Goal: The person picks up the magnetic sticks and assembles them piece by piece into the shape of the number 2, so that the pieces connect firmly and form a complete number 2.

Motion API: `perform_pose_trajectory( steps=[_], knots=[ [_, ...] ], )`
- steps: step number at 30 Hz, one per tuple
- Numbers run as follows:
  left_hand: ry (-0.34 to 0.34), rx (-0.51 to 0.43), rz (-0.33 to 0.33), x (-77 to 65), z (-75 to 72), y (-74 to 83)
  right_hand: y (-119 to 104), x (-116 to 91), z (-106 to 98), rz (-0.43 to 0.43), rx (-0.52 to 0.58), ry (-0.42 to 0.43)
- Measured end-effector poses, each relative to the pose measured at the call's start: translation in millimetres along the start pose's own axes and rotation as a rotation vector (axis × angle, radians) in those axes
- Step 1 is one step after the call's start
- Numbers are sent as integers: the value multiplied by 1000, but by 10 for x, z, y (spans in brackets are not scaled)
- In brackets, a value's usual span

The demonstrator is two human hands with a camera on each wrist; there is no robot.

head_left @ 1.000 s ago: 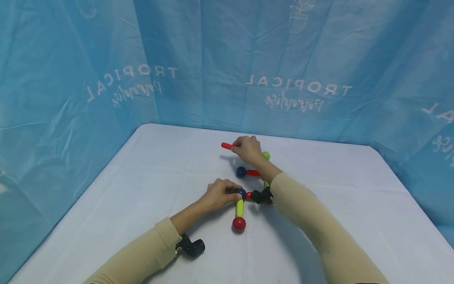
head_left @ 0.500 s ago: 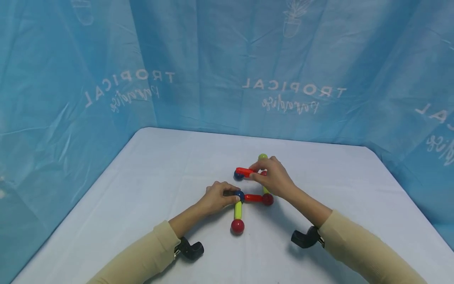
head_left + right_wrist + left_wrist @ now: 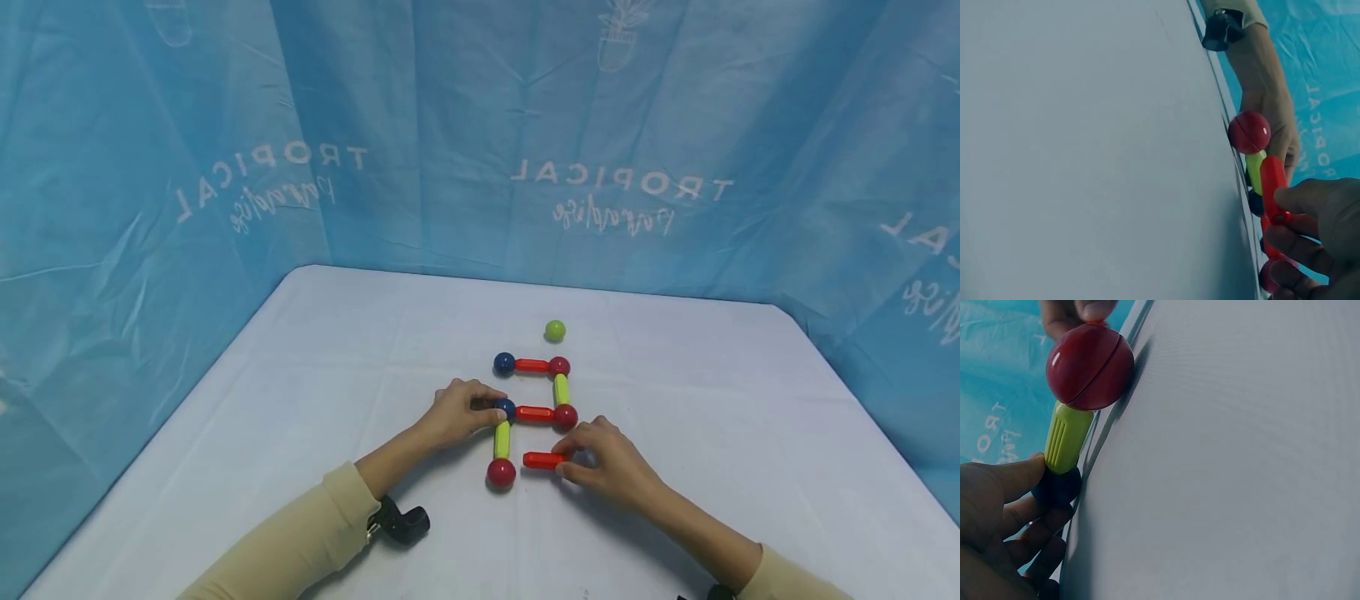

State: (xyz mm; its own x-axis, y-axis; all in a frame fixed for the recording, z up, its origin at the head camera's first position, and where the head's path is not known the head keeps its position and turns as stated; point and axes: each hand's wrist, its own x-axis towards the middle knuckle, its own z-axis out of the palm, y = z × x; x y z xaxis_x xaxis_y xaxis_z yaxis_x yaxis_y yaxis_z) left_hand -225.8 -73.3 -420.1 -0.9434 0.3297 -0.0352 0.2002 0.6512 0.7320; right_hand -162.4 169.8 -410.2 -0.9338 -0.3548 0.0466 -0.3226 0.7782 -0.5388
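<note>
My left hand [image 3: 455, 414] pinches a blue ball [image 3: 1059, 487] of a magnetic stick-and-ball shape on the white table. From that ball a yellow-green stick [image 3: 502, 441] runs toward me to a red ball [image 3: 501, 473], and a red stick [image 3: 535, 413] runs right to another red ball [image 3: 566, 417]. A second yellow-green stick [image 3: 562, 389] leads back to a far red ball [image 3: 559, 367], joined by a red stick [image 3: 532, 365] to a blue ball [image 3: 504, 363]. My right hand [image 3: 611, 462] pinches a loose red magnetic stick [image 3: 542, 461], its free end just right of the nearest red ball.
A loose green ball [image 3: 555, 330] lies behind the shape. The white table [image 3: 360, 333] ends at a blue printed curtain [image 3: 465, 125] at the back and sides. A black wrist device [image 3: 402, 522] hangs under the left sleeve.
My right hand has brought the red stick from the back of the table toward me, down to beside the nearest red ball. My left hand keeps its place on the blue ball.
</note>
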Motion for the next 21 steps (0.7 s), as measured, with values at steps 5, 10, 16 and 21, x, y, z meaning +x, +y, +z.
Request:
perform_pose_trajectory(
  steps=[5,10,16,21],
  knots=[
    [3,-3,-13,-3,-9,15,7,-88,26,11,24,-28],
    [3,-4,-23,-12,-11,18,10,-126,67,3,32,-47],
    [2,-17,-22,-23,-6,14,-31,-131,94,-16,43,-52],
    [6,-19,-10,-13,0,11,-55,-130,97,-22,57,-53]
  ],
)
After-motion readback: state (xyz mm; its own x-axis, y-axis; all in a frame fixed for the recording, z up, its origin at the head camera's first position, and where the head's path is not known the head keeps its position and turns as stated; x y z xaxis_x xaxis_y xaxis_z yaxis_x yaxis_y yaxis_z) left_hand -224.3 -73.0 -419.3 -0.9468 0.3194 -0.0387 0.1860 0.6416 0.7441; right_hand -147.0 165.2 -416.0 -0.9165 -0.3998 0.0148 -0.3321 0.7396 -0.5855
